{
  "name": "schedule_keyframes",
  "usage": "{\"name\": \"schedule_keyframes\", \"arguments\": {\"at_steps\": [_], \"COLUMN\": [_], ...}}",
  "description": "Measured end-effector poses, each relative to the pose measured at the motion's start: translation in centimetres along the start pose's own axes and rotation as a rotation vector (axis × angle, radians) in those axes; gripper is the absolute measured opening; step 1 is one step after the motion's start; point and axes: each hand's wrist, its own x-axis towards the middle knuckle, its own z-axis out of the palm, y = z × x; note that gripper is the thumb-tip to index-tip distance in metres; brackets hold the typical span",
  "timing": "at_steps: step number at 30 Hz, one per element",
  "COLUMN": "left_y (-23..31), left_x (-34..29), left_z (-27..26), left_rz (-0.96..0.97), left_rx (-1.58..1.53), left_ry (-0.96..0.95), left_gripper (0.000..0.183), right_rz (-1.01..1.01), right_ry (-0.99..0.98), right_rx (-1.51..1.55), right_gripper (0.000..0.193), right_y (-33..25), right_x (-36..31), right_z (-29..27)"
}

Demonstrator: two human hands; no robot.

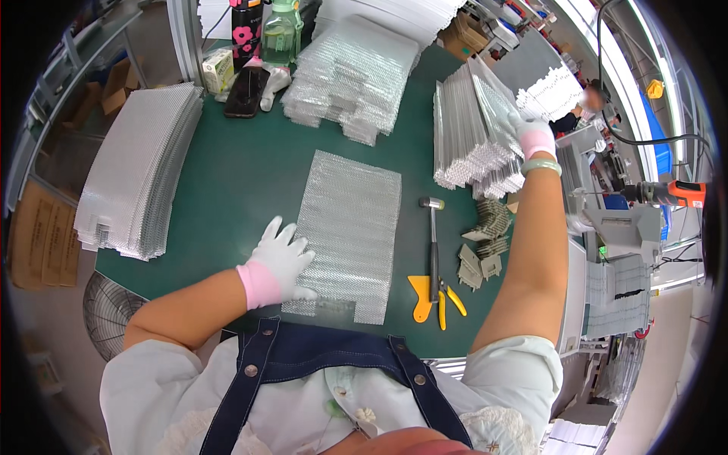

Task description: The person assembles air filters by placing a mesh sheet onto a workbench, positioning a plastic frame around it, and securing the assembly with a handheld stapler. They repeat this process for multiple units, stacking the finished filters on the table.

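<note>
The shiny bumpy sheet lies flat on the green surface, right in front of the person; its near edge has a notch cut in it; the left hand, in a white glove with a pink cuff, rests on the sheet's left side near the close corner; that grip is loose, with the fingers spread apart and nothing pinched between them.

The right hand, in the same kind of glove, reaches far out to the right side of the leaning stack of shiny sheets; its fingers are too small to see well, so I cannot tell if that grip is pinching a sheet or only touching.

The sheet looks thin and light; I think it is a bit stiff but could bend if held by one corner; its shiny face may be slippery, and sheets in a stack might cling together; the bits beside the notch look easiest to bend; the long sides seem the best place to hold, one hand on each, with soft fingers.

Just right of the sheet lie a hammer, a yellow scraper and yellow-handled pliers.
</note>
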Motion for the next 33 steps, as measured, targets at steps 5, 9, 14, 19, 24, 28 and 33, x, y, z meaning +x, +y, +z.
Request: {"name": "schedule_keyframes", "arguments": {"at_steps": [5,9,14,19,24,28,33], "left_y": [1.9,2.6,3.2,3.7,4.1,1.3,8.6], "left_x": [1.5,2.2,2.5,3.2,3.2,2.8,4.0], "left_z": [-1.9,-2.3,-2.4,-2.3,-2.8,-5.9,-8.3], "left_rz": [0.001,-0.016,-0.038,-0.054,-0.052,-0.120,0.485], "left_rx": [0.279,0.321,0.342,0.354,0.343,-0.065,-1.710], "left_ry": [-0.163,-0.234,-0.244,-0.269,-0.279,-0.187,0.654], "left_gripper": [0.071,0.067,0.064,0.065,0.065,0.078,0.093], "right_rz": [-0.054,-0.036,-0.184,-0.502,-0.457,-0.713,-0.905], "right_ry": [0.241,-0.063,0.114,-0.041,0.807,0.772,0.292], "right_rx": [0.097,-0.275,-0.436,-0.865,-0.688,-0.572,-0.006], "right_gripper": [0.064,0.046,0.028,0.032,0.029,0.039,0.046], "right_y": [0.8,1.0,-1.9,-0.3,1.1,-3.1,-6.7], "right_x": [0.2,0.8,-3.1,-2.8,-4.8,-15.3,-33.4], "right_z": [-1.1,0.1,-1.2,-3.3,-4.6,-4.7,-4.8]}}
